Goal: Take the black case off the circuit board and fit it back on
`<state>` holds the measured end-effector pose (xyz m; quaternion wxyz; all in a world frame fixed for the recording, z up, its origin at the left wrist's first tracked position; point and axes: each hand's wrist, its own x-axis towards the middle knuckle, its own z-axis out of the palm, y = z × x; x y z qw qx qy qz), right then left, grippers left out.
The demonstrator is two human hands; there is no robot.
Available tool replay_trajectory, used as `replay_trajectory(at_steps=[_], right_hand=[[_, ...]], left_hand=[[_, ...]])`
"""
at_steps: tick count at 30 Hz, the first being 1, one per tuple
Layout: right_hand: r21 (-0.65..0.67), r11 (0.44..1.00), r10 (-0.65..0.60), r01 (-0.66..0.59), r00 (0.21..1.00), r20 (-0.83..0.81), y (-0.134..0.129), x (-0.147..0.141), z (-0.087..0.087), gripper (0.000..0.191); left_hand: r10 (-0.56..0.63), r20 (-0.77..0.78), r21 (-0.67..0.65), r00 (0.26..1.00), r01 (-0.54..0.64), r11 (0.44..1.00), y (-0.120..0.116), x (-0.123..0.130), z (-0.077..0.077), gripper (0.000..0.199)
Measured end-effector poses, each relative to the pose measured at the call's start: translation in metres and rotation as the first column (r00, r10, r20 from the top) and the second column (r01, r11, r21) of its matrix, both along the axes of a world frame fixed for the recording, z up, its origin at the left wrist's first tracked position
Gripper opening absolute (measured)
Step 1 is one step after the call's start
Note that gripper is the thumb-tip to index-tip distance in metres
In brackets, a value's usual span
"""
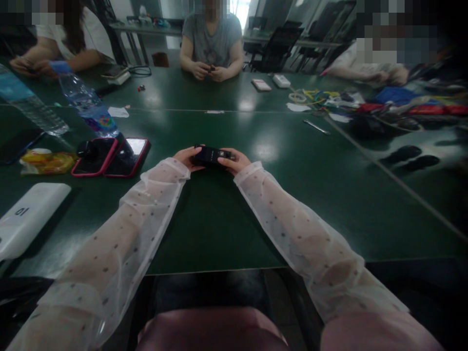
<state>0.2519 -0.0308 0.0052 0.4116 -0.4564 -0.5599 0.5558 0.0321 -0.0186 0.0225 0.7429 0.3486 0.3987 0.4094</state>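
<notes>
A small black box-shaped device (209,155) with a row of tiny light marks on its face lies between my two hands, low over the green table. My left hand (188,157) grips its left end, thumb on top. On the other end, my right hand (237,160) is closed with its thumb on the upper face. Beside the right fingers a small metallic or yellowish piece shows at the device's end; its kind is too small to make out. Sheer white dotted sleeves cover both forearms.
On the left are two red-cased phones (126,156), a yellow packet (47,161), a white power bank (31,219) and tilted-looking water bottles (87,105). A wrench (316,127) and tangled cables (314,96) lie at right. Several people sit around the green table (310,180).
</notes>
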Motion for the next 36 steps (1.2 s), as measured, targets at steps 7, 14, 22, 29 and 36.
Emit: replay_trajectory(at_steps=[7, 14, 22, 29, 36], right_hand=[[0.013, 1.0, -0.01, 0.01, 1.0, 0.004, -0.003, 0.001, 0.003, 0.062], [0.017, 1.0, -0.014, 0.013, 1.0, 0.012, 0.0, 0.002, 0.0, 0.061], [0.028, 1.0, 0.005, -0.006, 1.0, 0.025, 0.004, 0.002, 0.001, 0.064], [0.019, 0.999, 0.031, -0.032, 0.999, 0.038, 0.002, 0.004, 0.004, 0.062], [0.027, 0.999, 0.019, -0.02, 0.999, 0.041, 0.004, 0.004, 0.002, 0.061]], left_hand=[[-0.019, 0.01, -0.002, 1.0, 0.019, 1.0, 0.003, 0.0, -0.006, 0.052], [-0.018, -0.04, -0.028, 0.999, 0.017, 0.999, -0.007, 0.002, 0.008, 0.049], [-0.052, -0.001, -0.004, 0.999, 0.052, 0.999, -0.007, -0.002, 0.005, 0.044], [-0.086, -0.015, 0.01, 0.996, 0.086, 0.996, -0.009, -0.004, 0.007, 0.047], [-0.039, -0.035, -0.032, 0.999, 0.038, 0.999, -0.011, 0.0, 0.012, 0.038]])
